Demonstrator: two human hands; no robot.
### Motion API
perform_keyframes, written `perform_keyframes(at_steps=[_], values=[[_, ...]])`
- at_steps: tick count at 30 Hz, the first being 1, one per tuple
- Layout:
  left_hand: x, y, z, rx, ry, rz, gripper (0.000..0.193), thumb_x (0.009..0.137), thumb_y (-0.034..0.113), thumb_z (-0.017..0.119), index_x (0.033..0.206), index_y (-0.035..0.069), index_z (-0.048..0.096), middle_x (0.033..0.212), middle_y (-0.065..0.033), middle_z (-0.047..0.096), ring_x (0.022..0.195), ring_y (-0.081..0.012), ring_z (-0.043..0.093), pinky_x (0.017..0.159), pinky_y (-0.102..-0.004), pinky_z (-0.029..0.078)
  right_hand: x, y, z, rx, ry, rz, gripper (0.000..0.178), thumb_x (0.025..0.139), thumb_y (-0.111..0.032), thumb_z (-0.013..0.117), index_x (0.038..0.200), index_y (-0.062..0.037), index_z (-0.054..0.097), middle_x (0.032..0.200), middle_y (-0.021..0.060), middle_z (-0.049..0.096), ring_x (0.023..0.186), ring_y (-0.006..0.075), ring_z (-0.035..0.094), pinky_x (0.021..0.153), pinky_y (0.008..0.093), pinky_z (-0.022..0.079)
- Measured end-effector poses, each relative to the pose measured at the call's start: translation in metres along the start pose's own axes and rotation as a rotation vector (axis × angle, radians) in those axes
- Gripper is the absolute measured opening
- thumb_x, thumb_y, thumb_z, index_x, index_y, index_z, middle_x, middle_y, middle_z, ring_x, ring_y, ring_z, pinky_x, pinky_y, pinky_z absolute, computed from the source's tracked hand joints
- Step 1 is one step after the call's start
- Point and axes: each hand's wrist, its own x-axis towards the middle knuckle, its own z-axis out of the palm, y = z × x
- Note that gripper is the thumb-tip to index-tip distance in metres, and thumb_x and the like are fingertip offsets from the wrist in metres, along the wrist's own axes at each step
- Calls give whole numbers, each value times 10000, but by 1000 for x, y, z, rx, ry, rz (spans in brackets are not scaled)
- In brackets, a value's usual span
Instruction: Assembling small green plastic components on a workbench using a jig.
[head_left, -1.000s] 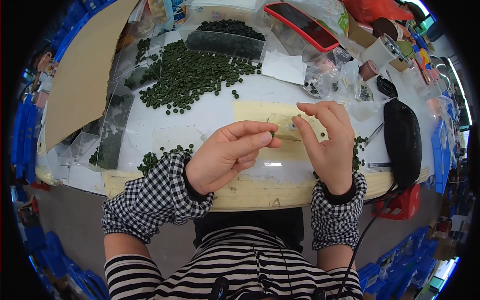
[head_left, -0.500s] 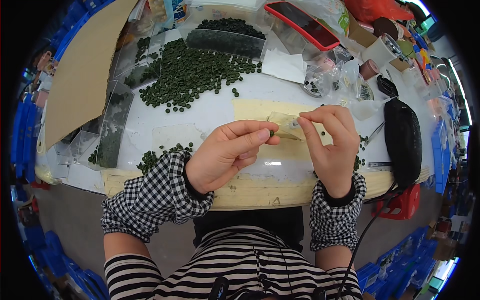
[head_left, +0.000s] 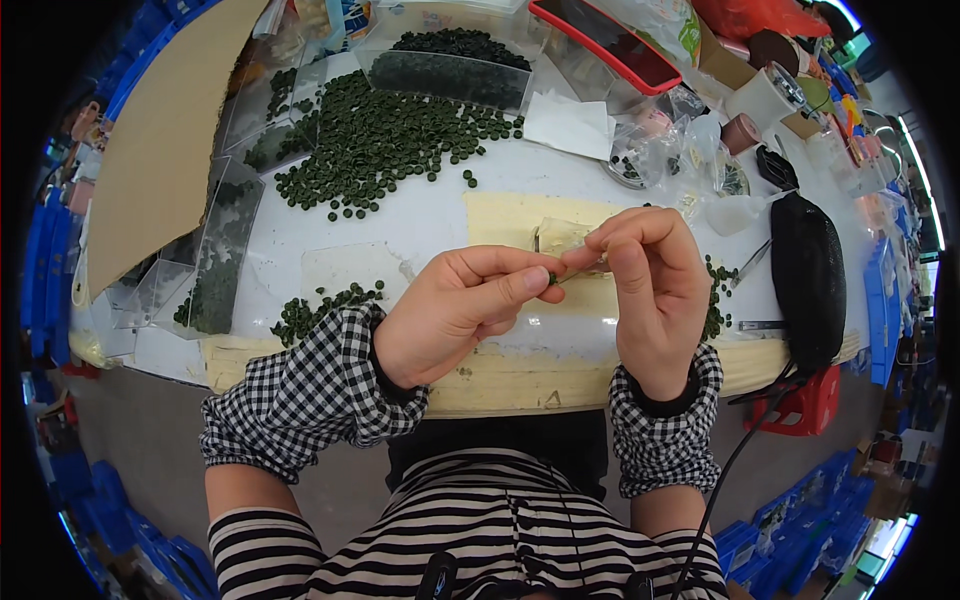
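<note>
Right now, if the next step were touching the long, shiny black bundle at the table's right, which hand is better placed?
Probably the right hand: it is nearer the black bundle, while the left hand is farther and pinches a small round dark-green piece.

Room over tabletop [head_left: 430, 215], near side of green disc pile [head_left: 375, 145]; cardboard [head_left: 170, 150] blocks left, black pouch [head_left: 805, 285] right, clear bin [head_left: 445, 82] far side.

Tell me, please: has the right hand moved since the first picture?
Yes. Judged against the phone, the right hand has shifted left, toward the left hand.
</note>
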Motion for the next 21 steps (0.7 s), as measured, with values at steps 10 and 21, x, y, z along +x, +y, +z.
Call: perform_keyframes(at_steps=[10, 21], values=[[0, 1, 3, -11, 27, 7, 225, 913, 155, 594, 1087, 20, 640, 909, -47, 665, 542, -13, 324, 484, -146, 278, 1, 1, -1, -31, -21, -4, 117, 938, -90, 532, 909, 19, 499, 834, 67, 604, 796, 125, 641, 716, 235, 518], [-2, 2, 3, 56, 38, 16, 230, 931, 135, 552, 1123, 21, 610, 948, -60, 649, 545, -27, 313, 504, -165, 284, 12, 12, -15, -636, 248, -328, 98, 839, -59, 650, 818, -5, 572, 757, 69, 580, 673, 170, 577, 628, 260, 455]])
